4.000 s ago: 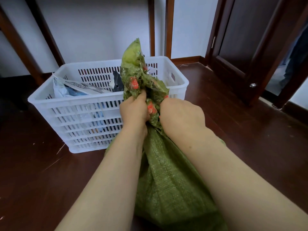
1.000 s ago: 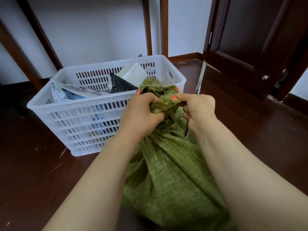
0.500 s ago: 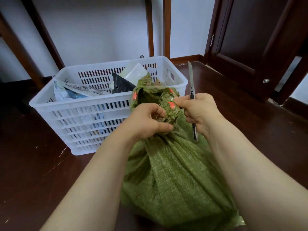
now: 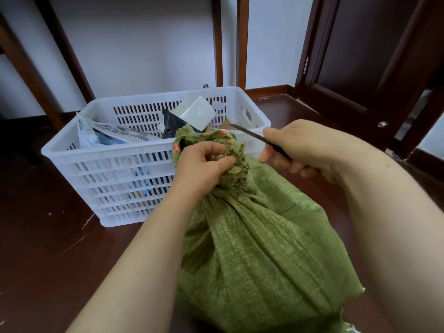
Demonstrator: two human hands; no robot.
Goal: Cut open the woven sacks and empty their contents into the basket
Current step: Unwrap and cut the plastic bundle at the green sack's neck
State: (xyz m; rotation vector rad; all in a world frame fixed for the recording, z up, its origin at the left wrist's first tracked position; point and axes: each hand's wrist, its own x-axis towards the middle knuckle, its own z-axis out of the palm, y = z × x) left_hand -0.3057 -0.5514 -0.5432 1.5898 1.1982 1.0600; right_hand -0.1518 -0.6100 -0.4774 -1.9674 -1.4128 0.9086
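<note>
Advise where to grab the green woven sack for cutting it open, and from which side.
Grip the bunched neck above the cinch, where the green sack gathers into a narrow bunch that a hand can wrap; the bulging body below offers no hold. Come from the left, as the left hand does now. That leaves the right side free for the knife held by the right hand.

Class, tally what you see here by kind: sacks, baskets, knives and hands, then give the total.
Green woven sack: 1
White slatted plastic basket: 1
Slim dark-handled knife: 1
Bare hands: 2, left hand and right hand
Total: 5
</note>
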